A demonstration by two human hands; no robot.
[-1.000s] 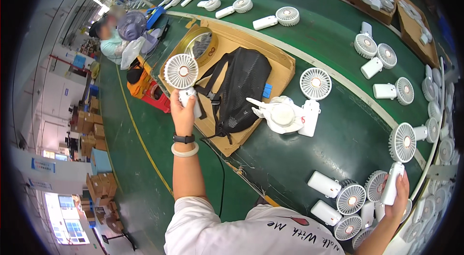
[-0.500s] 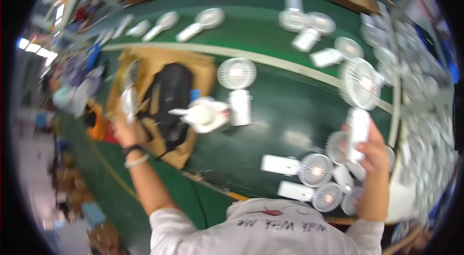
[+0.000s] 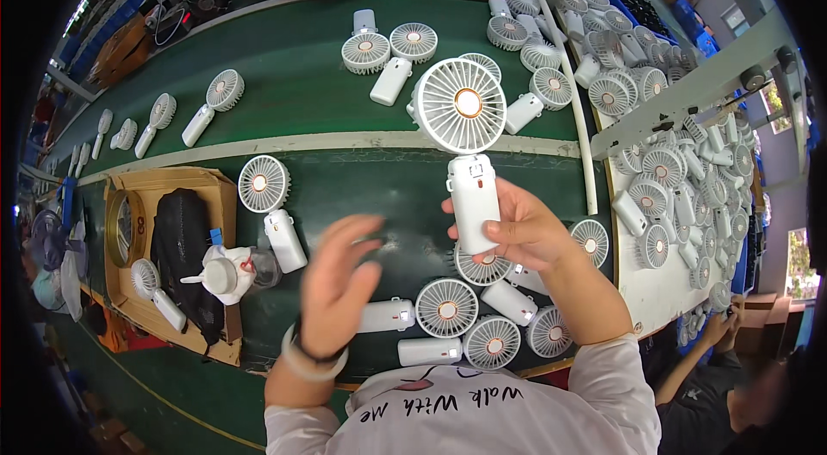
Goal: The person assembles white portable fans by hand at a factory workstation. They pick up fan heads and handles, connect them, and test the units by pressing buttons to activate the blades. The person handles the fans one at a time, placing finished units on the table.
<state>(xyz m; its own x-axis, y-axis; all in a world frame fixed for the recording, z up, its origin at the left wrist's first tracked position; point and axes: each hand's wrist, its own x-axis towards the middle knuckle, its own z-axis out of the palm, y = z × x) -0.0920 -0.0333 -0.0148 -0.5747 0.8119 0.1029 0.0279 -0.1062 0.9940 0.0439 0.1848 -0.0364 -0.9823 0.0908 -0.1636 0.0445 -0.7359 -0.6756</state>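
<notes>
A white handheld fan (image 3: 470,188) is upright in my right hand (image 3: 532,229), whose thumb and fingers close round its handle. Its round grille faces me. My left hand (image 3: 338,287) is empty, smeared by motion but with fingers apart, over the green table left of the held fan. Below the right hand lies a cluster of similar white fans (image 3: 446,308), partly overlapping. A single fan (image 3: 264,185) rests on the table beyond my left hand. Another small fan (image 3: 155,289) lies in the cardboard box tray (image 3: 226,222) at the left.
In the tray are a black pouch (image 3: 179,239) and a roll of tape (image 3: 126,228); a white bottle-like container (image 3: 226,274) stands by its edge. Many fans crowd a white side table (image 3: 633,274) at the right. Across the divider, fans lie on a green belt (image 3: 284,67). Other people sit nearby.
My left hand has let go of a fan, which now lies in the tray, and has swung right. My right hand has brought its fan in toward the middle. The view has turned right.
</notes>
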